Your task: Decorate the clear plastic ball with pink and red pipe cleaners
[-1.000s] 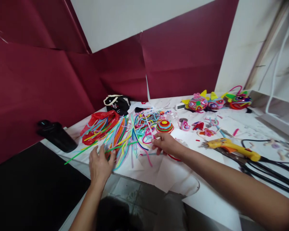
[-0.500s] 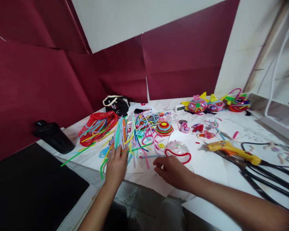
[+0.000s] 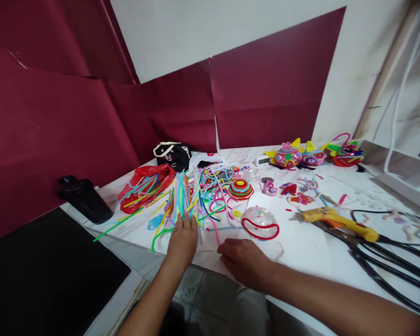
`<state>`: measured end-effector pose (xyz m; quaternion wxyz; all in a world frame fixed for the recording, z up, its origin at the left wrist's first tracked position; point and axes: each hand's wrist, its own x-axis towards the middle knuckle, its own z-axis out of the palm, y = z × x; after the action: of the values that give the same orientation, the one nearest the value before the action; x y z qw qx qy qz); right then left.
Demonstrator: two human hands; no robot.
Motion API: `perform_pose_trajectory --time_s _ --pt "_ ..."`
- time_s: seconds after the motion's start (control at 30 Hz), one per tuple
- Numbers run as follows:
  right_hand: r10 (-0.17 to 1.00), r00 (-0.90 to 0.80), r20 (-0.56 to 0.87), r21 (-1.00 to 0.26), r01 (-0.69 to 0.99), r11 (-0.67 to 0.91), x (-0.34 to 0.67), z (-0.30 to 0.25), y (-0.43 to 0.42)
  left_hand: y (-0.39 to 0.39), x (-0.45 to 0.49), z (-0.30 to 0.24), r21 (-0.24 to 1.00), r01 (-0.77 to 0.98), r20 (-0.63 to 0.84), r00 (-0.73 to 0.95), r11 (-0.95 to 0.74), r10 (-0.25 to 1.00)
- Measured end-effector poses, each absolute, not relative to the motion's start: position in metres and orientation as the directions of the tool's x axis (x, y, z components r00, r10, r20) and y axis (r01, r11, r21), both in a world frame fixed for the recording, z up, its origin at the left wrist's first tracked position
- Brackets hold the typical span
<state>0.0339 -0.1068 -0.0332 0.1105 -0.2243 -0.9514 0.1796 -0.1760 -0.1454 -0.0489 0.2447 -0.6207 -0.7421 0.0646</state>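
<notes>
My left hand (image 3: 184, 237) lies over the near ends of a bundle of pipe cleaners (image 3: 182, 193) in many colours, its fingers stretched forward and touching them. On the white paper to its right rests my right hand (image 3: 243, 261), fingers curled in; whatever they may hold is hidden. A pink pipe cleaner (image 3: 217, 233) ends close to those fingertips. Just beyond that hand sits a clear plastic dome (image 3: 259, 215) with a red pipe cleaner (image 3: 261, 236) looped along its near side. Behind it stands a ball wrapped in coloured rings (image 3: 241, 189).
Pipe cleaners fill a red plastic bag (image 3: 161, 173) at left, beside a black bottle (image 3: 86, 200). A yellow glue gun (image 3: 339, 221) and scissors (image 3: 353, 240) lie at right with black cables. Decorated fish-like balls (image 3: 287, 157) stand at the back.
My right hand has drawn back from the dome towards the table's near edge. My left hand has shifted slightly right along the pipe cleaners. The view has tilted a little.
</notes>
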Motion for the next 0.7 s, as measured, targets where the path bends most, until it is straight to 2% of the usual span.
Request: perform_pose_trajectory --time_s 0.13,0.2,0.27,0.33,0.37,0.43,0.57,0.7 --pt "0.463 -0.876 0.132 -0.402 0.380 0.833 0.035 -0.036 -0.104 -0.159 -0.182 -0.027 -0.371 0.903 0.286 -0.113 0.218 0.952" --pt "0.456 -0.877 0.150 -0.407 0.366 0.837 0.035 -0.038 -0.103 -0.168 -0.190 -0.010 -0.290 0.932 0.286 -0.131 0.216 0.949" --pt "0.448 -0.880 0.156 -0.399 0.359 0.844 0.035 -0.038 -0.103 -0.173 -0.202 0.006 -0.194 0.918 0.353 -0.262 0.345 0.898" --pt "0.440 -0.886 0.148 -0.382 0.359 0.851 0.035 -0.038 -0.103 -0.173 -0.221 0.018 -0.074 0.860 0.480 -0.414 0.506 0.774" --pt "0.437 -0.888 0.142 -0.374 0.361 0.854 0.036 -0.037 -0.103 -0.171 -0.233 0.021 0.010 0.847 0.507 -0.463 0.532 0.727" --pt "0.434 -0.890 0.141 -0.365 0.361 0.858 0.036 -0.037 -0.103 -0.162 -0.258 0.021 0.187 0.830 0.421 -0.551 0.526 0.721" --pt "0.429 -0.889 0.158 -0.372 0.349 0.860 0.037 -0.036 -0.103 -0.144 -0.293 0.008 0.297 0.780 0.244 -0.619 0.551 0.746" --pt "0.426 -0.891 0.155 -0.378 0.345 0.859 0.037 -0.036 -0.102 -0.135 -0.295 -0.004 0.400 0.742 0.148 -0.632 0.538 0.761"
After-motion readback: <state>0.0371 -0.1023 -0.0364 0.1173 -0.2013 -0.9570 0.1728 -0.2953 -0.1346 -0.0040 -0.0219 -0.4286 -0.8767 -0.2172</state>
